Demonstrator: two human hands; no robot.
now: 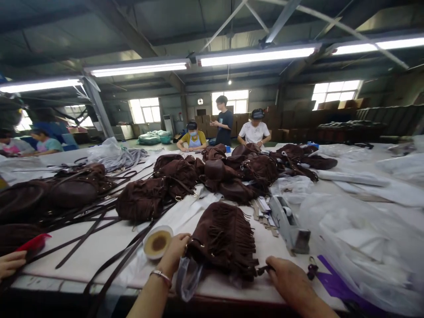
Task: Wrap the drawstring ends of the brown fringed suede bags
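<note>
A dark brown fringed bag (218, 234) lies at the near edge of the table, its fringe side toward the right. My left hand (179, 249) is closed on its left end, near the gold-coloured fittings. A strip of clear plastic (189, 278) hangs out of that end. My right hand (288, 278) pinches a short dark brown cord (263, 269) beside the bag's lower right corner; whether the cord is joined to the bag is hard to tell. A round tub (158, 243) with a yellow-brown inside stands just left of my left hand.
More brown bags (142, 198) and long straps cover the table's middle and left. A grey tape dispenser (288, 225), clear plastic bags (361, 247) and a purple piece (341, 282) lie to the right. Another person's hand (11, 264) is beside a red object (35, 245). Several people are beyond.
</note>
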